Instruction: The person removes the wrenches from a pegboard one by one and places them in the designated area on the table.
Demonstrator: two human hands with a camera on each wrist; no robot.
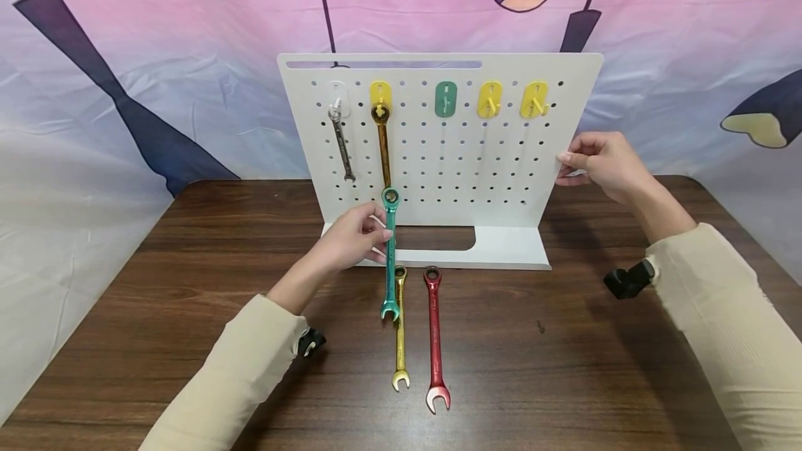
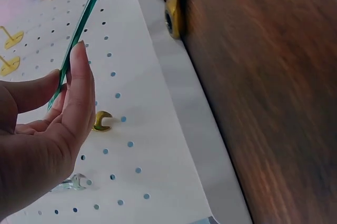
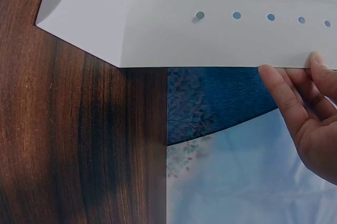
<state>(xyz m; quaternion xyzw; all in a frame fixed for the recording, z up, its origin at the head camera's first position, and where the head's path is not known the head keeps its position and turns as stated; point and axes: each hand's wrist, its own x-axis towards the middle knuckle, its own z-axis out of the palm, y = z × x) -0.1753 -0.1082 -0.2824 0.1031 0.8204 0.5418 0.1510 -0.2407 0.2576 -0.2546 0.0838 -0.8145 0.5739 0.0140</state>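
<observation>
My left hand (image 1: 356,236) pinches a green combination wrench (image 1: 390,256) by its shaft, thumb against fingers. The wrench hangs upright before the pegboard's lower part, ring end up and open jaw down. In the left wrist view the green wrench (image 2: 79,27) slants up from between thumb and fingertips. My right hand (image 1: 604,162) holds the right edge of the white pegboard (image 1: 464,186), thumb at the front. A silver wrench (image 1: 341,141) and a dark gold wrench (image 1: 383,145) hang from hooks on the left. A yellow-gold wrench (image 1: 401,333) and a red wrench (image 1: 435,339) lie on the table.
To the right of the hung wrenches are a green hook (image 1: 445,99) and two yellow hooks, one of them the far right hook (image 1: 535,99). The board's base stands on a dark wooden table (image 1: 532,367). A patterned cloth (image 1: 219,54) hangs behind.
</observation>
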